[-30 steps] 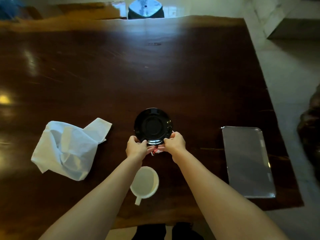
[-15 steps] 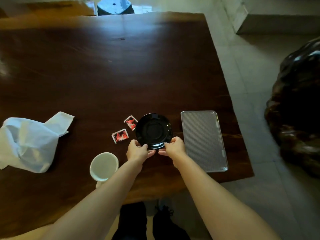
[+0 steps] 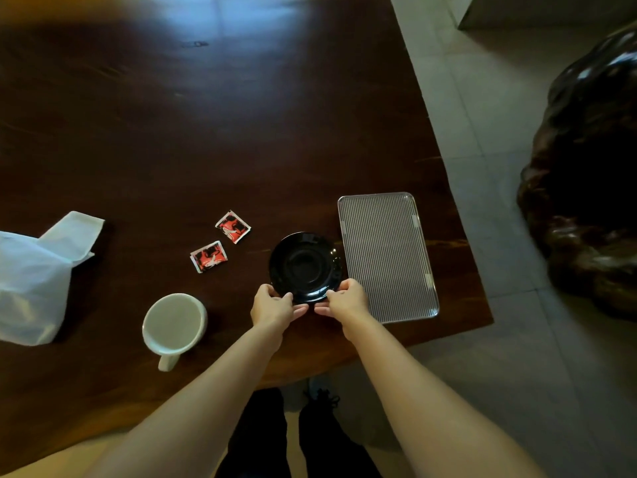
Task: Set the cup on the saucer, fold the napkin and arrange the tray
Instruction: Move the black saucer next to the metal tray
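A black saucer [image 3: 305, 265] is gripped at its near rim by both hands, my left hand [image 3: 274, 305] on the left side and my right hand [image 3: 346, 300] on the right. Its right edge nearly touches a ribbed silver tray [image 3: 387, 257] lying near the table's right edge. An empty white cup [image 3: 174, 324] stands to the left of my left hand, handle toward me. A crumpled white napkin [image 3: 32, 277] lies at the far left. Two red sachets [image 3: 233, 226] [image 3: 208, 256] lie between the napkin and the saucer.
The dark wooden table [image 3: 206, 115] ends just right of the tray, with a tiled floor [image 3: 482, 132] beyond. A large dark carved wooden object [image 3: 586, 174] stands on the floor at the right. My legs show below the near table edge.
Both hands have carried the saucer to the right, up beside the tray. This uncovered the two red sachets. The view has swung right, so cup and napkin appear further left.
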### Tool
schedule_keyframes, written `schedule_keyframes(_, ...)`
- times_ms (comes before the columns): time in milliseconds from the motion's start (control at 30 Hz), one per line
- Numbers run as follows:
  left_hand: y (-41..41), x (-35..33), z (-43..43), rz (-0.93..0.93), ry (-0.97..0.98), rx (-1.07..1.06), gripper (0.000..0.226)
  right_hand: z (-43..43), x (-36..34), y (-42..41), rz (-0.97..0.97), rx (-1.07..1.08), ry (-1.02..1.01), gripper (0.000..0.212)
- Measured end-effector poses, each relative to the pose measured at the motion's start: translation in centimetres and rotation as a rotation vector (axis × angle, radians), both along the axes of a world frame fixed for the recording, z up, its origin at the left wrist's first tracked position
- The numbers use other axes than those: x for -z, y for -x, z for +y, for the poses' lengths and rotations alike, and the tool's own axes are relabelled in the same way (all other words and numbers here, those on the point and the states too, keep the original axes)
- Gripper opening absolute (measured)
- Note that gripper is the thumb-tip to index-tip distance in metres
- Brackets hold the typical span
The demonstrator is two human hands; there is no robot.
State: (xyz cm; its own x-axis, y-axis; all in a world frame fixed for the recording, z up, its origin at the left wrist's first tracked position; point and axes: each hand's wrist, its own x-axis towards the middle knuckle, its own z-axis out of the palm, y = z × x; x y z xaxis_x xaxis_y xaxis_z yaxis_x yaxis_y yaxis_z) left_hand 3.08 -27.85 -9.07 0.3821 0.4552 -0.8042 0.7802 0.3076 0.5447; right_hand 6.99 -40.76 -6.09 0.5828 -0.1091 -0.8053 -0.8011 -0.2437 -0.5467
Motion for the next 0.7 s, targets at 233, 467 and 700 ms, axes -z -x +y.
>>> schedule_keyframes(233,0.4,1.1,-0.8,0.011,-0.021,0.000,0.035,-0.5,1.0,0.2,0.008,-0.011,0.027,0.039)
schedule_keyframes(467,0.7,1.3,-1.1,0.007,-0.024,-0.014,0.026,-0.5,1.6,0.6,-0.017,-0.020,0.070,0.039)
schedule_keyframes(700,0.8,0.9,-1.1,-0.011,-0.043,-0.010,0.019,0.0,2.0,0.8,-0.017,-0.025,0.119,0.036)
